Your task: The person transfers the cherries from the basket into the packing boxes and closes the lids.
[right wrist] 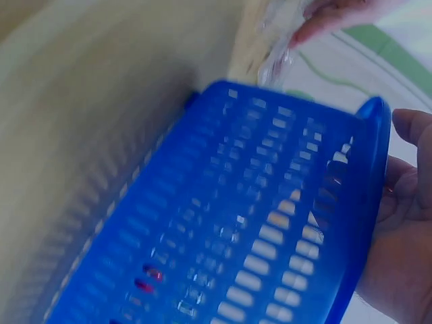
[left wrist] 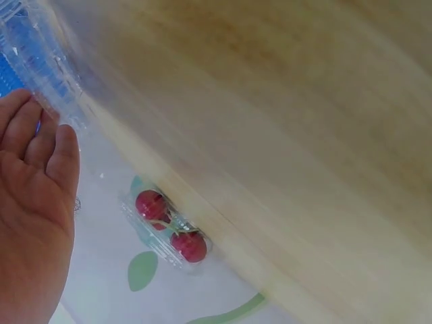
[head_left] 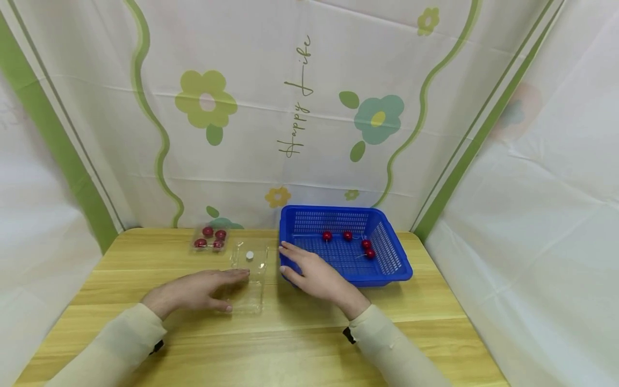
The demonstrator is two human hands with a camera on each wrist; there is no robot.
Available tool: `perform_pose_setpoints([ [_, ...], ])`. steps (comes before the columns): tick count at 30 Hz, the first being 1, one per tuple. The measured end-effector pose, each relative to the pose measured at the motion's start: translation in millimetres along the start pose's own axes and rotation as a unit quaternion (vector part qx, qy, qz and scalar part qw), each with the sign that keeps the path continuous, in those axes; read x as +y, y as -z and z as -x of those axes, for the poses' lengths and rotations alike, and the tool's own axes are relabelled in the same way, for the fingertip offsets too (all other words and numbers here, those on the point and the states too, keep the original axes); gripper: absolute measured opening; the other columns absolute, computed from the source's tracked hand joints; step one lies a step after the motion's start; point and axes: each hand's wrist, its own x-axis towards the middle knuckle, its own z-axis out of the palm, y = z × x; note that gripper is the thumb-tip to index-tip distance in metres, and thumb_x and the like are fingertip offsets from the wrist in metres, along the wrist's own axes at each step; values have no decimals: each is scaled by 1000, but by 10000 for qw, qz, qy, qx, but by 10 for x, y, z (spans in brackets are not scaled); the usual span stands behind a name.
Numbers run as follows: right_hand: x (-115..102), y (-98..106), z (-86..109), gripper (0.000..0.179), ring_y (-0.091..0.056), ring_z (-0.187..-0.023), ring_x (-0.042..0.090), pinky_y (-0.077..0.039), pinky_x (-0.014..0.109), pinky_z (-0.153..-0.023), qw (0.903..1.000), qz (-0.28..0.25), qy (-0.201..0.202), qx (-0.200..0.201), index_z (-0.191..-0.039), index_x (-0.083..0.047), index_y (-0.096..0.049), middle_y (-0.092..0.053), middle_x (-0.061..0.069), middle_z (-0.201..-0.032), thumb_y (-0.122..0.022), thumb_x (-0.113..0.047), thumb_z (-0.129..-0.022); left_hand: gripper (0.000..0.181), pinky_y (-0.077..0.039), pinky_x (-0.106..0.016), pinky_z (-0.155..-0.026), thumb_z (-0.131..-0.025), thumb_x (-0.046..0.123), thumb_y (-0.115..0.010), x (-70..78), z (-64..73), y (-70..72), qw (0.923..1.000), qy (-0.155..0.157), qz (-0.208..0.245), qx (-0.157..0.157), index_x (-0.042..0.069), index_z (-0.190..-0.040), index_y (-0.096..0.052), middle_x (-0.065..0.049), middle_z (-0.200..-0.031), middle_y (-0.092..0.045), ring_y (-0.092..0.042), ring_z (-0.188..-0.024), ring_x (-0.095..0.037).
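Observation:
My left hand (head_left: 203, 290) has its fingers stretched out at the left side of a clear plastic clamshell box (head_left: 249, 303), which lies spread on the table with a white round spot (head_left: 249, 256) on its far half. Whether the fingertips touch the plastic I cannot tell. Over the near left corner of a blue basket (head_left: 394, 273) is my right hand (head_left: 316, 274), fingers extended and holding nothing visible. In the right wrist view that hand (right wrist: 405, 216) is beside the basket's rim (right wrist: 378, 182). Several red cherries (head_left: 347, 235) with stems lie inside the basket.
A second clear box (head_left: 197, 232), with several cherries (head_left: 220, 235) in it, sits at the table's back left. The wooden table (head_left: 271, 355) ends at a white curtain (head_left: 251, 156) with printed flowers. Similar cloth hangs along both sides.

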Motion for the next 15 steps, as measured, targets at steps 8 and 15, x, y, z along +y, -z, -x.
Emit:
perform_pose_setpoints([
  [8,307,215,45,62,-46,-176,37,-41,61,-145,9989,-116,-341,293,-179,-9,-49,-48,15,-188,-60,-38,-124,89,-40,-74,-139,-104,39,-89,-3,-11,-3,10000,15,15,-27,10,-178,-50,-16,-188,-46,-47,-171,-52],
  [15,594,412,133,61,-50,-173,40,-43,64,-143,9954,-26,-790,546,-178,-8,-50,-53,17,-184,-62,-34,-124,88,-40,-73,-139,-104,38,-89,-3,-5,-4,10000,26,23,-9,10,-178,-50,-16,-188,-46,-47,-171,-51],
])
